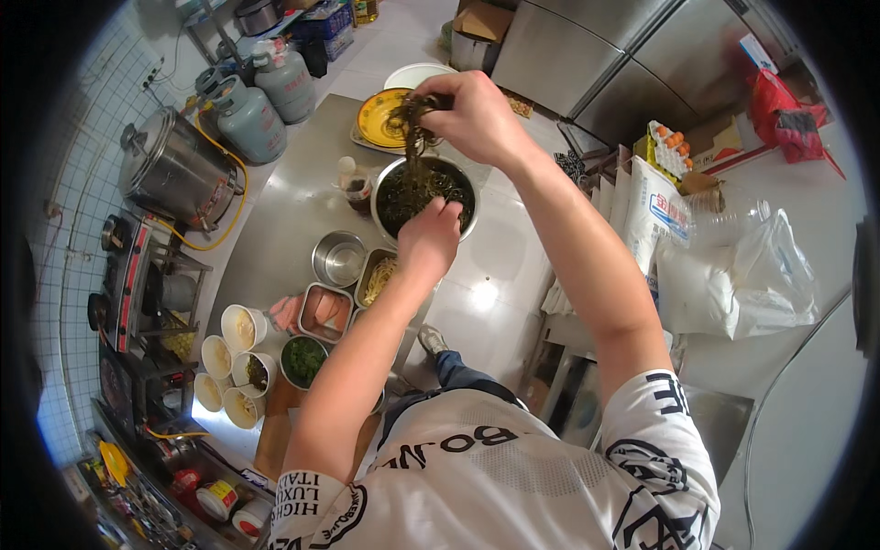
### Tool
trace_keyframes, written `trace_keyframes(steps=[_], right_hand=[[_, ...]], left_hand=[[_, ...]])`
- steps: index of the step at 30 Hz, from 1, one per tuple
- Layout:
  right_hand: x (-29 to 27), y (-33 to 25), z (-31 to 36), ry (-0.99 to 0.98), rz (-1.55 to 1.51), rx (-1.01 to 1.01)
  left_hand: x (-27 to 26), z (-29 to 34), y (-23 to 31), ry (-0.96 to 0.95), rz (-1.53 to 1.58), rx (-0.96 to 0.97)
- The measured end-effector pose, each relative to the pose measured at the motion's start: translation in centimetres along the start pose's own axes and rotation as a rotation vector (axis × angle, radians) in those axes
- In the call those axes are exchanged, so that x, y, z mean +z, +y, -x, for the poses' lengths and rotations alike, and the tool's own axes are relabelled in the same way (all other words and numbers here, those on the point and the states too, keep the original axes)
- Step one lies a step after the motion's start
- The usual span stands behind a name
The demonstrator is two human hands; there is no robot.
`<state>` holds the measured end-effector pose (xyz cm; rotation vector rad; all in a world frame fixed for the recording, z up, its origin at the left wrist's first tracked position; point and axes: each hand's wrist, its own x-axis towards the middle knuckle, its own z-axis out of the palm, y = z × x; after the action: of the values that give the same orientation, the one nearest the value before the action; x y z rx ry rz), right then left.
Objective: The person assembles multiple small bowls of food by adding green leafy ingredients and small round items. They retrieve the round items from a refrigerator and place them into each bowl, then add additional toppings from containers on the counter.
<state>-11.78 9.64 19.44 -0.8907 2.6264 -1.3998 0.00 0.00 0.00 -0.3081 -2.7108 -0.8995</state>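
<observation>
My right hand [477, 117] is raised over the far end of the steel table, its fingers closed round a bunch of dark green seaweed strands [418, 165]. These hang in a long tangle into a round steel bowl [474, 213] full of the same shredded seaweed. At the bowl's near side, my left hand [429, 242] has its fingers bent together among the strands; its fingertips are partly hidden. Just behind the hanging strands sits a yellow dish [369, 117], stacked on a plate. A small bottle with a pale cap [356, 187] stands left of the bowl.
On the steel table [291, 203] are an empty-looking steel bowl [338, 258], a tray of pale shreds [374, 278], a tray of pink meat [323, 312], chopped greens [302, 361] and several white tubs [244, 327]. Left stand a large pot [176, 174] and gas cylinders [246, 119].
</observation>
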Motion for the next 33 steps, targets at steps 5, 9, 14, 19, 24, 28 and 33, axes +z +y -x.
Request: trace_keyframes(steps=[5, 9, 14, 19, 24, 28, 33], right_hand=[[-0.7, 0.5, 0.0, 0.044, -0.052, -0.072], [-1.5, 0.5, -0.3, 0.034, -0.054, -0.075], [-2.2, -0.6, -0.7, 0.060, -0.160, -0.086], [-4.3, -2.1, -0.2, 0.006, -0.292, -0.105], [-7.9, -1.2, -2.6, 0.148, -0.496, -0.171], [-14.1, -0.6, -6.0, 0.076, -0.584, -0.191], [-15.3, -6.7, -9.0, 0.021, -0.697, -0.207]], left_hand=[[4.8, -4.8, -1.3, -0.044, -0.146, 0.042], [3.9, -3.4, -0.1, 0.131, 0.189, -0.037], [-1.5, 3.2, 0.2, 0.089, 1.279, -0.645], [-6.2, 13.9, -2.8, 0.374, 1.520, -0.720], [-8.4, 27.6, -8.9, 0.748, 0.872, -0.848], [-11.6, 38.2, -12.5, 0.978, 0.386, -1.040], [-15.0, 42.8, -17.1, 0.943, -0.083, -0.896]])
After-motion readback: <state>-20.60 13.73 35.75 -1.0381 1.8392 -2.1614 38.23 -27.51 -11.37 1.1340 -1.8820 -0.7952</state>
